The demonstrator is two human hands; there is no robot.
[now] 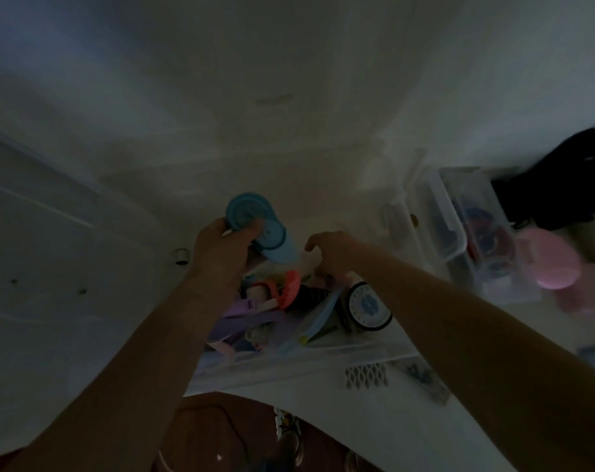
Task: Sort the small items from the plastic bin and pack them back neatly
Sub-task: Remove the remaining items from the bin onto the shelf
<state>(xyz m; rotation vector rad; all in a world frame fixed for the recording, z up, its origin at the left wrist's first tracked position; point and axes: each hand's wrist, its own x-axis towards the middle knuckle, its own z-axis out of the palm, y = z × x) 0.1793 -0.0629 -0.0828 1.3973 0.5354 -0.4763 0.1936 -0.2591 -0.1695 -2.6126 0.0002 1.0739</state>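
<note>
Forearms: I see both reaching out from the bottom of the view, closest to my camera, toward the bin.
Left hand: its grip is closed round two teal round pieces, perhaps lids or folded cups, held above the bin's far end. I judge they are being lifted clear for sorting.
Right hand: fingers curled down into the bin's contents; whether that grip has closed on anything I cannot tell, since the fingertips are hidden.
Plastic bin: clear, on the white desk, between my arms, crowded with small items.
Small items: a coral piece, purple strips, a round dial-like thing.
Clear boxes: to the right, beside the bin, likely ready to take sorted things.
Pink cup: right of the boxes, blurred.
Light: dim, so details are soft.
</note>
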